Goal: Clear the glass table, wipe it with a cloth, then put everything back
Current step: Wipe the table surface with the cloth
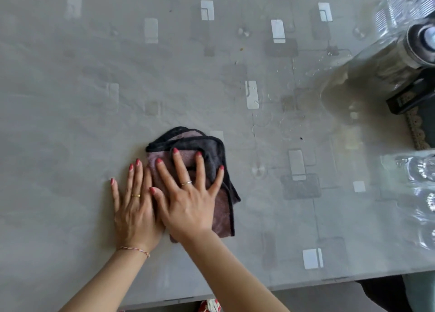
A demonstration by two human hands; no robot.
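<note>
Cloth [188, 170], a folded rag of soft pile in dusty pink and grey with a black stitched hem, lies on the glass table [94, 88] near the middle of its near edge. The right hand [188, 201] presses flat on it, fingers straight and spread wide, gripping nothing, with a thin ring on one finger. The left hand [134, 208] lies flat just beside it on the bare glass, fingers straight and close together, its thumb side tucked under the right hand's edge; it wears a gold ring and a thin braided bracelet at the wrist. The glass is smooth and grey-toned, with a pattern of pale and dark rectangles and thin lines showing through. Water droplets [289, 95] bead toward the table's right edge. Ribbed clear glassware [421, 194] stands at the near right corner, blurred. No writing can be read.
</note>
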